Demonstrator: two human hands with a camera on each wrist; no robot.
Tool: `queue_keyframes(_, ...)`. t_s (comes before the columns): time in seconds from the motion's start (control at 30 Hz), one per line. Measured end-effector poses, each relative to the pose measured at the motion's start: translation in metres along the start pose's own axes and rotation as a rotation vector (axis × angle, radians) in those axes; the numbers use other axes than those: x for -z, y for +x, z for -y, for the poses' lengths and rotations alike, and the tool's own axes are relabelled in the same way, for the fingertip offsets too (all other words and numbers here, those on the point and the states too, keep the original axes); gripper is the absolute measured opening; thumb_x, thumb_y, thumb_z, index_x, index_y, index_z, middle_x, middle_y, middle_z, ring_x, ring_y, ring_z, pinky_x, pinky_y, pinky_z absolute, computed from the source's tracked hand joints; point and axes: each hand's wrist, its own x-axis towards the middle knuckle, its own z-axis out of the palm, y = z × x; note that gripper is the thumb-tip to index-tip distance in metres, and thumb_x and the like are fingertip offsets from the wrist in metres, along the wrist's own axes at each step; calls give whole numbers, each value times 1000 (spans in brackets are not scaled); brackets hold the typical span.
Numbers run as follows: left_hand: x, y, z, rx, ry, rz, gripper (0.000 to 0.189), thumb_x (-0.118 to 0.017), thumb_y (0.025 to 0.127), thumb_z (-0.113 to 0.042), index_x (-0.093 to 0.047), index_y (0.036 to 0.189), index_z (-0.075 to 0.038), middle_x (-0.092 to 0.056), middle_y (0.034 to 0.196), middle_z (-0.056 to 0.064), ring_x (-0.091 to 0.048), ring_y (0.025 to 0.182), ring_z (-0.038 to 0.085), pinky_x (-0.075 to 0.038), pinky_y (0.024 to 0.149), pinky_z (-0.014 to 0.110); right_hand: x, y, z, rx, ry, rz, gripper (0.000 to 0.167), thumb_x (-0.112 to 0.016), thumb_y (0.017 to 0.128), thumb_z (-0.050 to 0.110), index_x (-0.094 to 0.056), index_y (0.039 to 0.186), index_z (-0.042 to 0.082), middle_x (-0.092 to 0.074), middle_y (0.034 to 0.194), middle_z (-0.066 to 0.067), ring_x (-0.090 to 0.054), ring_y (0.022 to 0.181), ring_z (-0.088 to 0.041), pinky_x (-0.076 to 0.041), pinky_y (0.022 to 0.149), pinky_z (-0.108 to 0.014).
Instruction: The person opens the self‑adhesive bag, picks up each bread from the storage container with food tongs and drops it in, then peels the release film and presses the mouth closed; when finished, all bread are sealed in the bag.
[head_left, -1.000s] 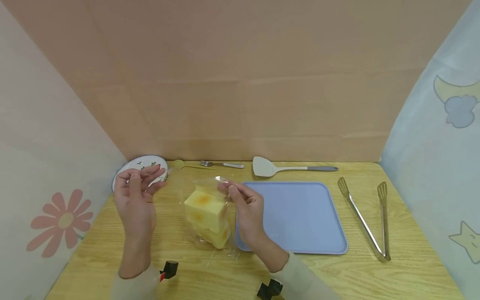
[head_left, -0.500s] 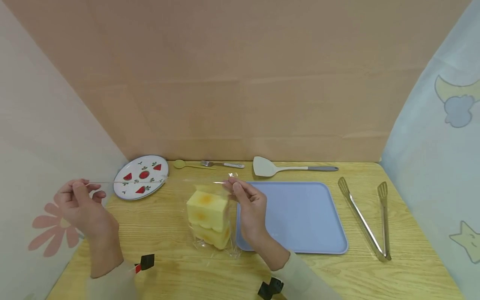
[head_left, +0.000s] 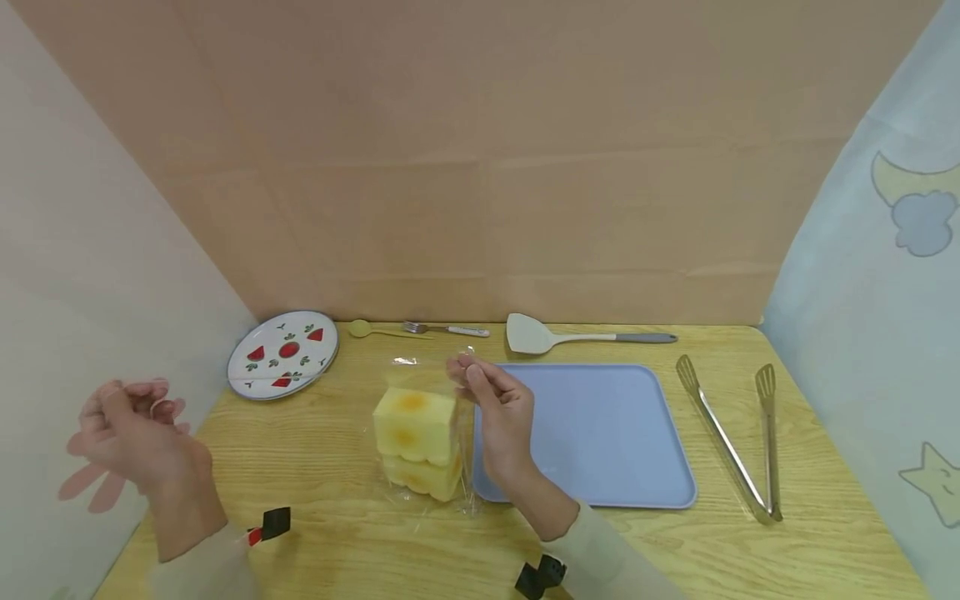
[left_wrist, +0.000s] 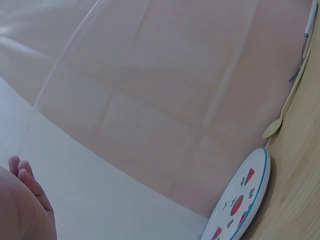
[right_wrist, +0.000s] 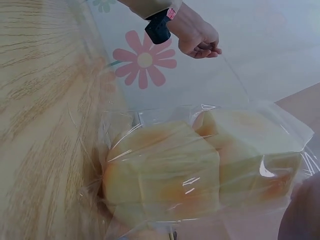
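Note:
A clear plastic bag [head_left: 420, 375] holds two yellow bread-like blocks [head_left: 412, 425] with browned spots, one above the other. My right hand [head_left: 506, 421] pinches the bag's upper right corner beside the blue tray. Far to the left, my left hand [head_left: 146, 433] has its fingers curled, pinching the end of a thin clear strip [left_wrist: 62, 52]. In the right wrist view that strip runs from the left hand [right_wrist: 200, 42] toward the top of the bag. Close up there, the blocks [right_wrist: 165, 175] fill the wrapping.
A blue tray [head_left: 585, 433] lies right of the bag, with metal tongs [head_left: 727, 446] beyond it. Along the back lie a plate with watermelon prints [head_left: 288, 371], a yellow spoon [head_left: 362, 328], a fork [head_left: 450, 329] and a white spatula [head_left: 528, 333]. Fabric walls stand either side.
My left hand has swept left and down from beside the plate, drawing the thin strip out from the bag top. The right hand has stayed nearly still at the bag's corner.

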Motion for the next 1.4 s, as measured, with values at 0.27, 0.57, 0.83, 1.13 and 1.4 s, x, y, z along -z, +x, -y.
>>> queue_keyframes(0.27,5,8,5,-49,23,-37,20,-65,108,-3,-64,89,4,-67,71,14,-62,52,24,-30,40,20,4,3,1,-9,-7,-29,24,-66,111,6,-77,124,-10,-85,110,-1,-82,105,-15,-66,88,-29)
queue_keyframes(0.57,6,0,29,57,65,15,26,-66,111,-8,-65,89,6,-65,77,12,-61,66,21,-46,56,20,1,0,1,20,-30,9,23,-65,110,2,-74,123,-15,-85,110,1,-82,104,-14,-65,86,-26)
queue_keyframes(0.83,22,8,60,226,214,-16,11,-65,113,-12,-67,106,-4,-74,85,6,-69,72,15,-56,62,18,0,0,1,29,-34,17,25,-63,110,0,-71,124,-19,-85,108,3,-82,104,-13,-64,85,-26)
queue_keyframes(1.13,45,23,83,461,613,194,10,-56,116,-12,-56,119,-2,-79,78,-5,-79,72,5,-64,73,17,0,1,2,32,-9,37,30,-62,110,-1,-65,128,-25,-85,109,3,-82,105,-12,-64,85,-24)
queue_keyframes(1.4,60,31,81,579,886,311,37,-52,119,-26,-53,147,-2,-79,82,-9,-80,85,4,-66,86,24,1,1,1,32,-7,40,27,-61,110,-3,-68,126,-23,-85,108,3,-82,104,-12,-64,85,-24)
